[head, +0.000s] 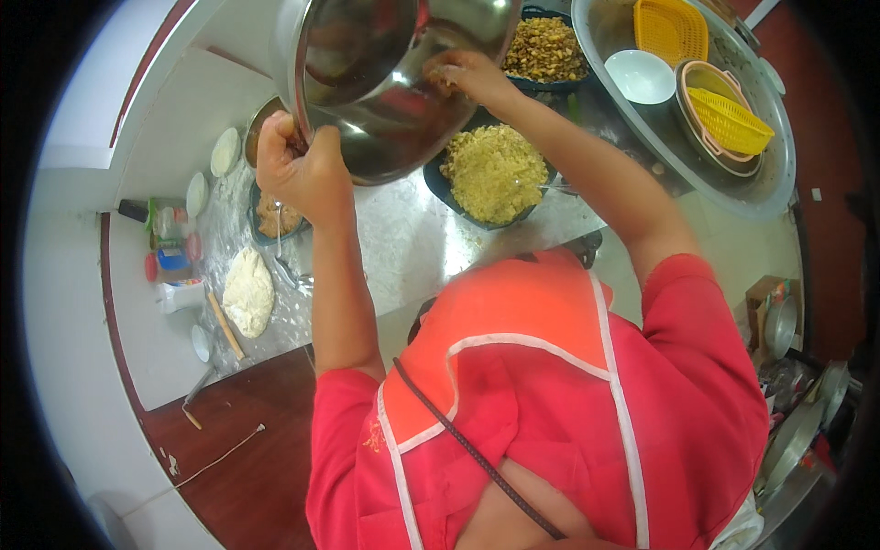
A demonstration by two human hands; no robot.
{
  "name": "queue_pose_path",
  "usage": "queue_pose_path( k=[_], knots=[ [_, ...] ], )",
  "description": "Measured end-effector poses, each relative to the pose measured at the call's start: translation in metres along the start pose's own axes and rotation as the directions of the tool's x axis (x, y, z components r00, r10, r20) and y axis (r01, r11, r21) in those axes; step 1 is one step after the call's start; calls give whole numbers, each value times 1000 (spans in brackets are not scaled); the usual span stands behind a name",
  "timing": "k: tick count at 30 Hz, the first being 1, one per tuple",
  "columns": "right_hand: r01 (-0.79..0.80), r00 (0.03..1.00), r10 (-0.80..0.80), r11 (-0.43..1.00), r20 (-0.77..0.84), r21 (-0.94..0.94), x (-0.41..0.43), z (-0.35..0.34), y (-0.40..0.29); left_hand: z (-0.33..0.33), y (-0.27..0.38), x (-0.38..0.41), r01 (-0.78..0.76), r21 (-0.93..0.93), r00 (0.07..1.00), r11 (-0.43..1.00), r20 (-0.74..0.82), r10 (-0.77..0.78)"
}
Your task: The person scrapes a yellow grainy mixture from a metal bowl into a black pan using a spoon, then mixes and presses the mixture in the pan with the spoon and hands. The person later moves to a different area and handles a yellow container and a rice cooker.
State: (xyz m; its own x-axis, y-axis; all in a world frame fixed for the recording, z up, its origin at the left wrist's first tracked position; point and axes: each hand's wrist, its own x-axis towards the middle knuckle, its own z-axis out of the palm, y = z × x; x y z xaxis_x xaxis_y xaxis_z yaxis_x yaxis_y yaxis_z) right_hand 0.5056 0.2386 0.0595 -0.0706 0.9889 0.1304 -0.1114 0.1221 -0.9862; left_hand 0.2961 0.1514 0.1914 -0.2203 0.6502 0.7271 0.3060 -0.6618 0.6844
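A large stainless steel bowl [385, 130] is tipped up on its side, its inside facing me. My left hand [302, 161] grips its rim at the left. Inside the bowl, my right hand [467, 79] touches the steel wall with bent fingers; bits of food cling to the fingertips. Below and right of the bowl stands a dark container heaped with a pale yellow crumbly mixture [496, 175], a metal utensil handle [557, 187] beside it. Under my left wrist sits a dark tray of brownish paste [275, 214] with a spoon [279, 223] in it.
Floured dough [249, 292] lies by a wooden rolling pin [225, 324] at the left. Jars [172, 258] and small white bowls [225, 152] line the wall. A chopped brown mixture [546, 51] stands at the back. At right, a large basin [722, 189] holds bowls and yellow baskets [670, 31].
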Motion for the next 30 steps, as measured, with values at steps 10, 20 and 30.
queue_pose_path(
  k=[10,20,30],
  knots=[
    [-189,977,98,805,187,563,-40,93,11,5,13,-17,-15,-49,998,999,66,19],
    [-295,891,207,941,405,167,-108,14,-2,-11,-8,-20,199,-20,971,980,-130,-200],
    [181,948,-295,814,-124,-552,-9,-1,36,-4,17,-34,198,-9,973,980,-121,-198]
  ],
)
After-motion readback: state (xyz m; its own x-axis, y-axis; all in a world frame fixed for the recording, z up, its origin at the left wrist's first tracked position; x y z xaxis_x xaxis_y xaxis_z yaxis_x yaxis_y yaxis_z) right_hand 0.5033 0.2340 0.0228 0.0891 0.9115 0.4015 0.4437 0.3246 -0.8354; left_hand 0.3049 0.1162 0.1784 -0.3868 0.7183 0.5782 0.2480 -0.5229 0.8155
